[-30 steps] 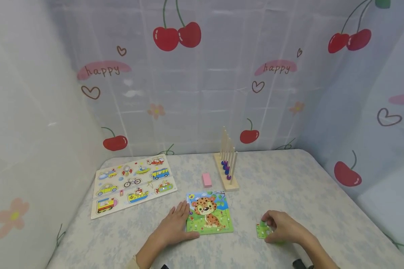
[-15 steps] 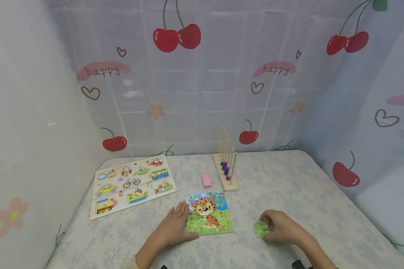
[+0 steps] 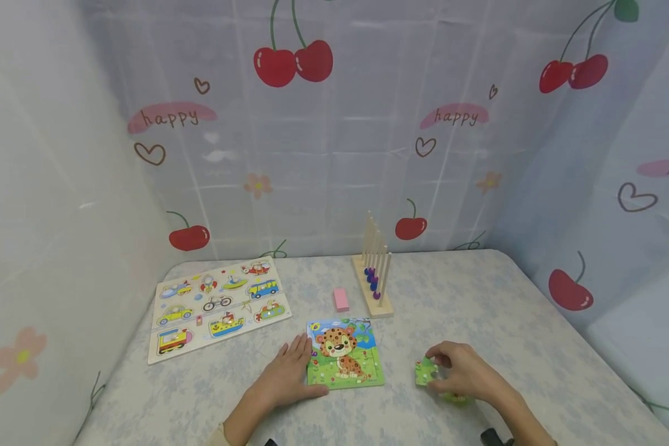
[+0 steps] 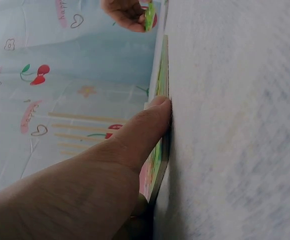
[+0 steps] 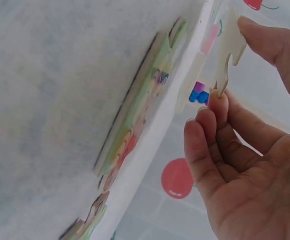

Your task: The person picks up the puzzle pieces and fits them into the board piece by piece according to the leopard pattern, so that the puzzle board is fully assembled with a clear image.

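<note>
In the head view a square leopard puzzle [image 3: 347, 362] lies on the table, brightly printed with grass and sky. My left hand [image 3: 290, 375] rests at its left side with fingers straight; the thumb [image 4: 152, 120] lies along the near edge. Right of the puzzle, my right hand [image 3: 465, 371] pinches a green jigsaw piece [image 3: 425, 371] between thumb and fingertips. The right wrist view shows the piece's pale back [image 5: 230, 45], held off the table. Below that hand lie other jigsaw pieces [image 3: 457, 398], partly hidden by it.
A pink block [image 3: 341, 300] lies behind the puzzle. Beside it stands a wooden peg rack [image 3: 380, 308] with blue and purple beads low on its rods. A vehicle picture board [image 3: 201, 339] lies at the back left. Cherry-print curtains [image 3: 334, 155] enclose the table.
My right hand has raised the green jigsaw piece and carried it slightly left, toward the puzzle. More of the pieces beneath it shows. The left hand has stayed in place.
</note>
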Demonstrator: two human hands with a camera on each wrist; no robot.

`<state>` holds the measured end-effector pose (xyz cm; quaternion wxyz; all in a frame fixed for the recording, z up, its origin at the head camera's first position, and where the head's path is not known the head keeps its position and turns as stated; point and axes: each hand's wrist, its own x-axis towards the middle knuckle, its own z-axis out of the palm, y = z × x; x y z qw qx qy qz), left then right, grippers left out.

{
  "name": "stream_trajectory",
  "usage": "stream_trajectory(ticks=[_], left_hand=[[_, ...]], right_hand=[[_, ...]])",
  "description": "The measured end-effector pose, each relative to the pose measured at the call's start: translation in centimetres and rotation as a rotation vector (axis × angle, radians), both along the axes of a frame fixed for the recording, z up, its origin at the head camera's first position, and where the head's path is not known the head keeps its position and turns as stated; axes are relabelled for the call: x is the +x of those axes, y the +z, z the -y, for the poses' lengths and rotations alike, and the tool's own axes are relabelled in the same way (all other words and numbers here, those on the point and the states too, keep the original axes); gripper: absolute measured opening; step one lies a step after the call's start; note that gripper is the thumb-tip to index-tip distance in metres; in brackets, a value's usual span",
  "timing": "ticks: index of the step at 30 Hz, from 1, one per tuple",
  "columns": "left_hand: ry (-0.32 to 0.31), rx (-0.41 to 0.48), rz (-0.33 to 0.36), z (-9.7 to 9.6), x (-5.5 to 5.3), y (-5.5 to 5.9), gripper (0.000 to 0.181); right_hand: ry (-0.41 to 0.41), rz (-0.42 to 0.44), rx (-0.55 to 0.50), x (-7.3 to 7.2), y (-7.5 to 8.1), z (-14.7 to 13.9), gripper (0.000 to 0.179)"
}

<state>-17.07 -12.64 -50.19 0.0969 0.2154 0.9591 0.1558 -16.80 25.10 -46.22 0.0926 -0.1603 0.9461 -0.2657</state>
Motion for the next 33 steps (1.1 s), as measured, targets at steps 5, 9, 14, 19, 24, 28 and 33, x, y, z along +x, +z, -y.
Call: stream_trajectory(ticks=[5,9,14,19,24,28,33], left_hand=[[0.002,0.008,-0.004,0.0,0.0,-0.1,0.108],[0.001,0.006,-0.003,0.1,0.0,-0.4,0.109],[-0.004,0.003,0.006,0.1,-0.1,-0.4,0.110],[-0.005,0.010,0.012,0.0,-0.3,-0.1,0.110],[-0.001,0.016,0.025,0.1,-0.4,-0.1,0.110],[-0.002,0.013,0.017,0.1,-0.4,-0.2,0.110],[-0.007,0.006,-0.014,0.1,-0.3,-0.4,0.110]], right_hand=[[0.043,-0.023,-0.010,0.0,0.0,0.1,0.045],[0.045,-0.032,0.001,-0.2,-0.1,0.6,0.045],[0.058,-0.064,0.017,-0.6,0.1,1.9,0.045],[0.140,-0.115,0.006,-1.2,1.0,3.9,0.044],[0.244,-0.176,0.006,-1.7,1.6,6.3,0.043],[0.292,-0.182,0.021,-1.9,1.6,8.8,0.043],[0.347,-0.193,0.051,-2.1,1.6,11.9,0.040]])
